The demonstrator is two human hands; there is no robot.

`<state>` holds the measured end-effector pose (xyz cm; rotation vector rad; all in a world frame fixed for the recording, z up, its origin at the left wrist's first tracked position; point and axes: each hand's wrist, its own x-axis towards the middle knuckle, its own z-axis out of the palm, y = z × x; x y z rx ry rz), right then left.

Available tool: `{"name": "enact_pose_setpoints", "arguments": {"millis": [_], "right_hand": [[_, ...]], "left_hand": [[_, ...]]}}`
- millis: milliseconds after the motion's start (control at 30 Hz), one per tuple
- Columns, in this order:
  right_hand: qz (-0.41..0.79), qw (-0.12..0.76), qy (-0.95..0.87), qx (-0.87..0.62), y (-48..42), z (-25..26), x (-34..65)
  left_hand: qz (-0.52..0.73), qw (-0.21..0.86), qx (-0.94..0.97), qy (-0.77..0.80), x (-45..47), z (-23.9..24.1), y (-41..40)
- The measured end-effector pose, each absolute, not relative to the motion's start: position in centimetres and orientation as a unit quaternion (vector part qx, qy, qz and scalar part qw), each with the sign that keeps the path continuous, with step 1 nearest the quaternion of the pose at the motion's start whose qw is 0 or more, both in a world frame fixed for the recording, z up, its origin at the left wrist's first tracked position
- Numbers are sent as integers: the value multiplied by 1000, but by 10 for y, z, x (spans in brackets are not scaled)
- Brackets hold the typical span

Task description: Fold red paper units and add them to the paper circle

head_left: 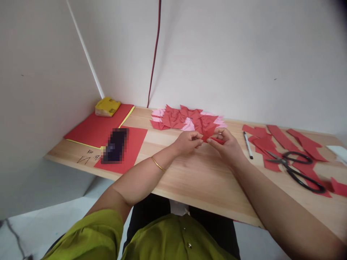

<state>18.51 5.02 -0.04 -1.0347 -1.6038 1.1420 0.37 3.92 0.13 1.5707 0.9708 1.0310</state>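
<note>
Between my two hands, above the wooden table, is a small red piece of folded paper (208, 136). My left hand (189, 142) pinches its left side between thumb and fingers. On the other side my right hand (223, 144) is closed on the same paper, with a narrow red part lying along its thumb. Part of the paper is hidden by my fingers. Just beyond my hands lies a pile of folded paper pieces (179, 119), red and pink, with pointed ends.
Black-handled scissors (284, 160) lie on red paper strips (282, 137) at the right, beside a pen (247, 145). At the left are a phone (116, 146), red paper sheets (92, 126) and a yellow packet (107, 107). A wall rises behind the table (200, 177).
</note>
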Motion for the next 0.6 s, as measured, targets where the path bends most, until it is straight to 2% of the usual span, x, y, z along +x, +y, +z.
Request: {"name": "enact_pose_setpoints", "arguments": {"millis": [133,433,600], "right_hand": [[486,446,-637,-398,51,-1,184],[541,433,-612,-380,52,1,180],[550,435,-604,-380,52,-3,180]], "left_hand": [[435,482,632,423,4,3,39],[483,569,523,411,8,-1,40],[472,519,572,424,5,0,40]]}}
